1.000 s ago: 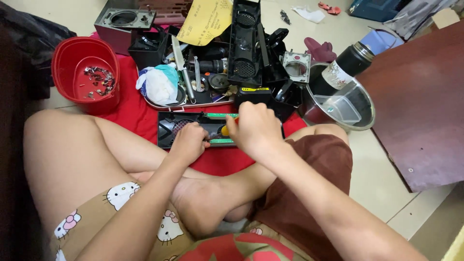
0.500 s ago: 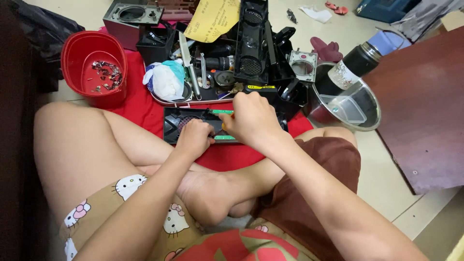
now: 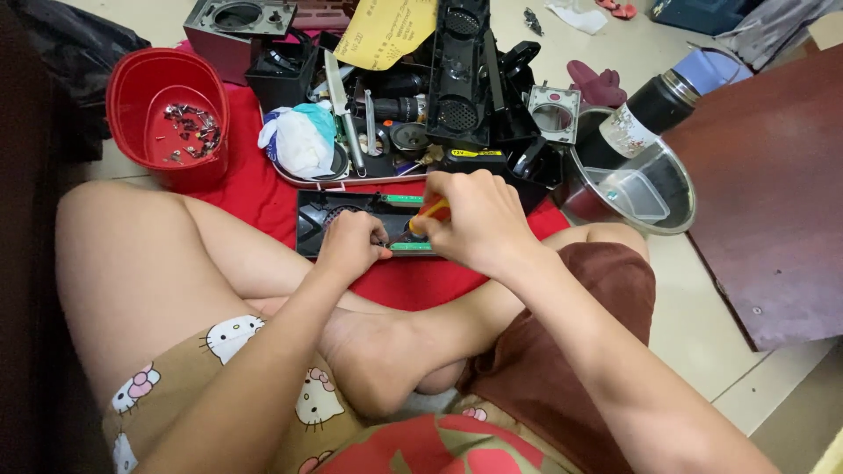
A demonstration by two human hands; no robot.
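The person sits cross-legged on the floor (image 3: 702, 325), and both hands work over a flat black plastic housing (image 3: 320, 219) that lies on a red cloth (image 3: 263, 189) just in front of the legs. A green circuit board (image 3: 406, 200) is visible inside this housing, along its far edge and again at the near edge. The left hand (image 3: 351, 246) is closed, with the fingers curled down on the near part of the housing, and it presses there. The right hand (image 3: 479, 219) is closed around a screwdriver with an orange and yellow handle (image 3: 428, 211); the dark tip points down to the housing between the two hands, but I cannot tell what exactly it touches. Behind the housing lies a tray (image 3: 351, 180) full of black device parts, a white and green plastic bag (image 3: 300, 139), and a tall black speaker grille (image 3: 461, 70). A yellow envelope (image 3: 386, 31) leans over these parts. To the left stands a red plastic bucket (image 3: 132, 96) with small screws (image 3: 189, 127) on its bottom. To the right, near the right knee, is a steel bowl (image 3: 672, 219) with a clear plastic box inside, and a black flask (image 3: 654, 105) lies behind it. A dark brown wooden board (image 3: 773, 202) is at the far right.
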